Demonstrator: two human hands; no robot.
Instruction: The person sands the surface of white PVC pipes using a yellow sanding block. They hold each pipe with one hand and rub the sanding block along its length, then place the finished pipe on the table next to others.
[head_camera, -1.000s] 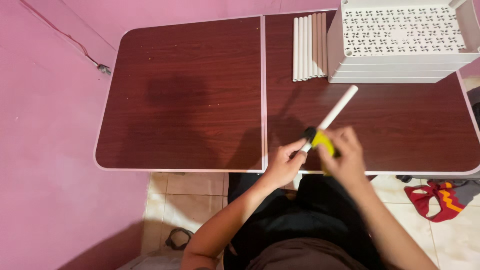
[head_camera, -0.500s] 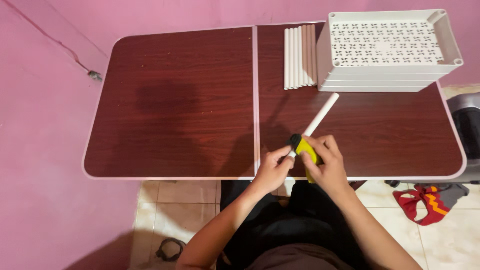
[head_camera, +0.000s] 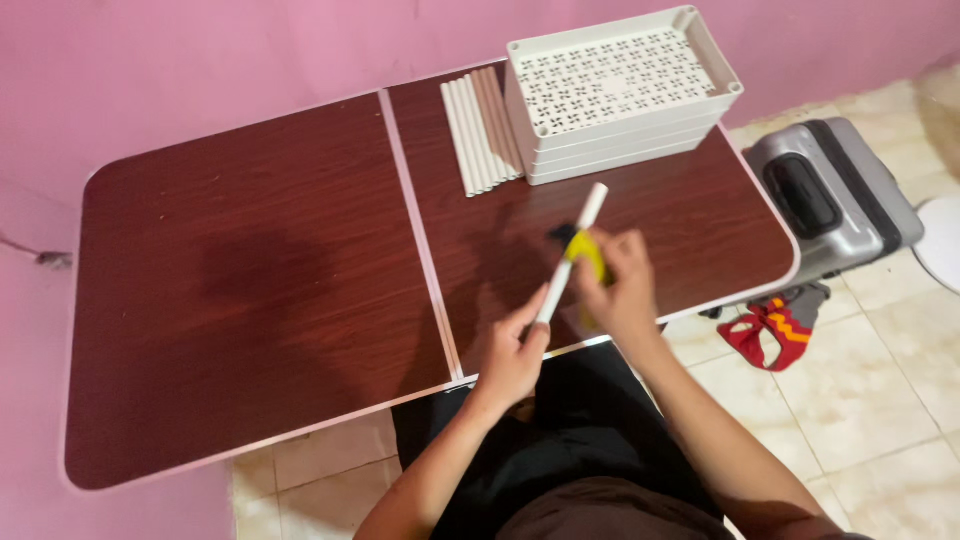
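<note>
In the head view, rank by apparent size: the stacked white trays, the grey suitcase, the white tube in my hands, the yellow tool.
1. Stacked white trays
2. Grey suitcase, partly hidden by the table
3. White tube
4. Yellow tool, mostly covered by the right hand

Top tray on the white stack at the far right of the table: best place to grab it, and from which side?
Grip the top white tray by its raised rim on the two short ends, coming down from above. The rim stands proud of the perforated floor and overhangs the trays beneath, giving the fingers a lip. The left end lies close to the row of white tubes, so stay high there. Both hands are busy with a tube and a yellow tool.
</note>
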